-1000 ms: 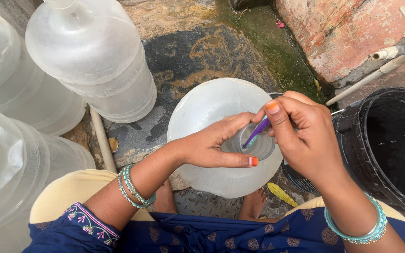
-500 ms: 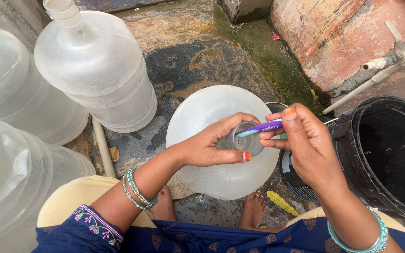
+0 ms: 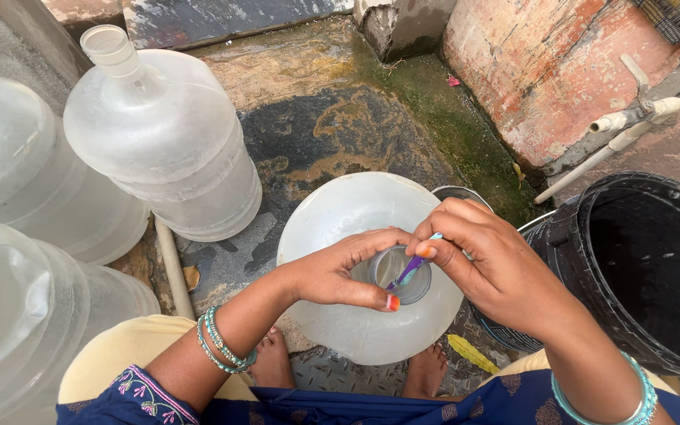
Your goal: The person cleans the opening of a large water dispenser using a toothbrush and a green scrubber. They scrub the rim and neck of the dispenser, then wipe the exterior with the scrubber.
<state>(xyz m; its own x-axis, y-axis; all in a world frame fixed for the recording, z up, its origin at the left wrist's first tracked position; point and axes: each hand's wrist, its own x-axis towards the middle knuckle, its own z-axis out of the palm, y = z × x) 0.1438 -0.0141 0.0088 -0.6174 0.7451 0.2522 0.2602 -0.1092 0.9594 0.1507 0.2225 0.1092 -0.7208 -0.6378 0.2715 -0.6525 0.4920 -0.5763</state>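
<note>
Tipped steeper now, purple brush (image 3: 408, 271) in right hand (image 3: 491, 267) enters jug neck (image 3: 400, 274); left hand (image 3: 341, 274) grips rim.

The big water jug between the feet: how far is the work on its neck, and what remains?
Done: I cannot tell how clean the neck is. In hand: the left hand grips the neck of the water jug, while the right hand works a purple toothbrush inside the opening. Left: three more jugs stand at the left, untouched now, and the black bucket stands at the right.
</note>
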